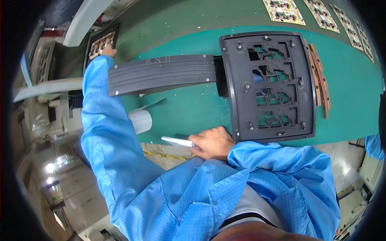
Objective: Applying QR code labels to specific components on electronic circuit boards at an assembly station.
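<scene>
My left arm reaches to the far left, where my left hand (108, 51) is at the lower right edge of a populated circuit board (101, 43) in a black frame (114, 38). Its fingers are mostly hidden, so their grip is unclear. Close to my body, at the bench's near edge, my right hand (215, 142) is closed around a slim white stick-like tool (177, 141) that points left. Just beyond my right wrist stands a black fixture plate (274, 134) with cut-out openings and several metal studs.
A long ribbed black bar (161, 74) lies left of the fixture. Below it is a white roll (140, 121) on the green mat (193, 108). Brown strips (319, 80) lie right of the fixture. Several circuit boards (283, 11) are spread along the far right.
</scene>
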`<action>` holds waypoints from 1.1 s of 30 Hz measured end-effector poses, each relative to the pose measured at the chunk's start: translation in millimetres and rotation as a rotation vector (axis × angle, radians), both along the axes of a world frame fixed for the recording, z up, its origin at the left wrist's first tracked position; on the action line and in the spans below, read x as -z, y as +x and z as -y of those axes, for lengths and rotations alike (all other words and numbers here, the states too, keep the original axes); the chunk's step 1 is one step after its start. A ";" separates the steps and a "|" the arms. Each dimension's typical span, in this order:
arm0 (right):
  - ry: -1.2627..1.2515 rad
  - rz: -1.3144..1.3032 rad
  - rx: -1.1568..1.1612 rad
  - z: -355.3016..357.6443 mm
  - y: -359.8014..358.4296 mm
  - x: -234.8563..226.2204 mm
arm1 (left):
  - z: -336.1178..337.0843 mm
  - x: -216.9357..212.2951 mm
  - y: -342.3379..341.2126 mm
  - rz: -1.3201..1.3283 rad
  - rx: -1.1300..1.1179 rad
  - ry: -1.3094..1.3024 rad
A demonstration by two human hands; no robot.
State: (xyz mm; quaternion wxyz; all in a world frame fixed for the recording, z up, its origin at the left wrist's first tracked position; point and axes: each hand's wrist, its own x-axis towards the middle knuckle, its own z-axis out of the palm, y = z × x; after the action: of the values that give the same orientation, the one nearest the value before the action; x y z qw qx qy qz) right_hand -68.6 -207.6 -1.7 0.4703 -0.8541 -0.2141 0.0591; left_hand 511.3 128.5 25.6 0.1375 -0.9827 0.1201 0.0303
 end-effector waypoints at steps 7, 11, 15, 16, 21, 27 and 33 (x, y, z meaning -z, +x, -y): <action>-0.079 0.087 0.081 -8.4 1.0 17.4 | -7.0 53.1 44.9 -0.035 -0.041 0.020; -0.051 0.228 0.058 -18.9 -11.7 11.6 | -59.7 0.3 44.5 0.027 -0.085 0.219; -0.124 0.145 0.115 -9.3 0.4 30.3 | 42.5 47.5 26.6 0.147 0.158 0.154; -0.129 0.088 0.094 -9.0 2.4 28.6 | 63.1 49.7 18.8 0.360 0.439 0.120; -0.137 0.132 0.103 -14.0 -4.1 24.1 | 114.9 28.8 -25.9 0.134 0.073 0.052; -0.086 0.031 0.017 -7.4 -2.7 9.7 | 176.2 -37.4 -84.6 -0.015 0.241 -0.072; -0.027 0.097 0.074 -13.5 -6.2 18.1 | 259.3 -157.1 -221.7 -0.099 0.434 0.059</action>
State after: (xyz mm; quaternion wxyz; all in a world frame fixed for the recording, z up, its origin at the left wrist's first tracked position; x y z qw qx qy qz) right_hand -74.8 -194.1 -19.8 0.4495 -0.8696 -0.2044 0.0030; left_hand 289.6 -130.7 182.7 0.1635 -0.9267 0.3344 0.0516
